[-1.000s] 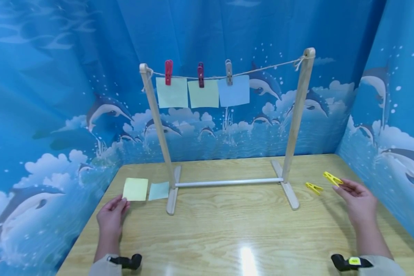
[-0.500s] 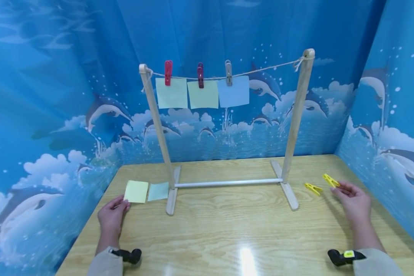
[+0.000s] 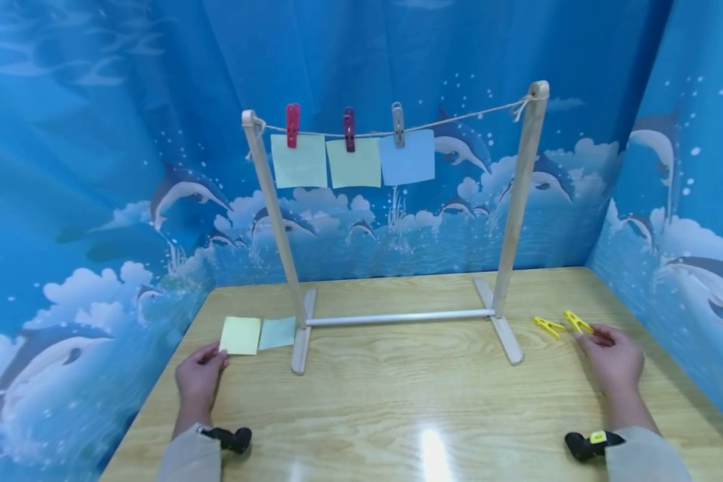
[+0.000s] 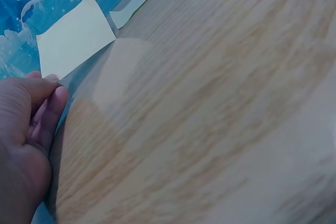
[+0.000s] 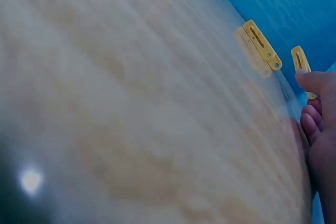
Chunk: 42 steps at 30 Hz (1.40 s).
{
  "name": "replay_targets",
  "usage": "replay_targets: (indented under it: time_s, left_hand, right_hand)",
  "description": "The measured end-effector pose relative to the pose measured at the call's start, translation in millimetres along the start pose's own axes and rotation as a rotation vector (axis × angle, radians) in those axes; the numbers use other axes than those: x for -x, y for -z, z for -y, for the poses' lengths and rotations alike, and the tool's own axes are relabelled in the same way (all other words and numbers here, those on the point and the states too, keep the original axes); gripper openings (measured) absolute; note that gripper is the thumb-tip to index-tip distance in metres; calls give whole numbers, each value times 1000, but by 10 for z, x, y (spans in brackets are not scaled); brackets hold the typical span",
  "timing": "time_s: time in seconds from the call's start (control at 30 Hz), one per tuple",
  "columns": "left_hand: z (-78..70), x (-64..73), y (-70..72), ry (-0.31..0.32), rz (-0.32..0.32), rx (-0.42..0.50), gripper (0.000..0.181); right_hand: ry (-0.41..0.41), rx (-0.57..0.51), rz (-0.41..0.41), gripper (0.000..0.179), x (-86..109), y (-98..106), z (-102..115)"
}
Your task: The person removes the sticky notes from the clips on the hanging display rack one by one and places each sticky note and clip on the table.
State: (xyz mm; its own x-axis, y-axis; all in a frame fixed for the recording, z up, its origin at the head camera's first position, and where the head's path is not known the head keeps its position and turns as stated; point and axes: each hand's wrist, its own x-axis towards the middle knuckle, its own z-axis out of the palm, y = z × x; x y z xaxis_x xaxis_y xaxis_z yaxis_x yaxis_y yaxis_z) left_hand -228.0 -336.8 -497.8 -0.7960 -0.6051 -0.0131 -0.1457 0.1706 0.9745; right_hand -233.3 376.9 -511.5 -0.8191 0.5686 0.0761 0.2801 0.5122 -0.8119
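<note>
My left hand [image 3: 200,375] pinches a corner of a pale yellow sticky note [image 3: 240,336] between thumb and fingers at the left of the table. In the left wrist view that note [image 4: 77,38] tilts up from the wood. A pale green-blue note [image 3: 277,333] lies just to its right. At the right side, my right hand [image 3: 616,359] pinches one end of a yellow clothespin [image 3: 577,322]. Another yellow clothespin [image 3: 548,327] lies on the table beside it; in the right wrist view this loose clothespin [image 5: 262,44] rests on the wood.
A wooden stand with a left post [image 3: 275,207], a right post [image 3: 521,201] and a white bottom bar [image 3: 397,318] stands mid-table. Along its string [image 3: 476,118] hang several things: two pale green notes [image 3: 299,167] and a blue note [image 3: 408,164], under red, dark red and grey clothespins.
My right hand has moved left and lowered slightly, bringing its clothespin close to the loose one. My left hand has shifted slightly right and down with the yellow note.
</note>
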Motion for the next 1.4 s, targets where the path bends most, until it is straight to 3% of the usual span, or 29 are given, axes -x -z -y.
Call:
replay_targets:
  time_s: [0.2,0.5,0.67,0.9,1.1,1.4]
  left_hand:
    - [2,25,2,-7,-2,-164,33]
    - [16,46,-42,-125,-86,-319,30]
    - [5,56,-51,-139,-88,-295,34]
    - [25,52,-37,-65,-80,-273,38]
    - [52,58,-40,-67,-80,-269,38]
    - [29,62,-39,-68,-120,-169,37]
  right_hand:
    - [-10,91,8,55,-34,-32,20]
    - [-33,128,50,59,-17,-44,47]
    - [-14,105,66,68,-9,-24,38]
    - [-16,69,53,70,27,-29,44]
    - [-12,74,4,68,45,-43,42]
    - [-36,28,-78,61,31,-74,44]
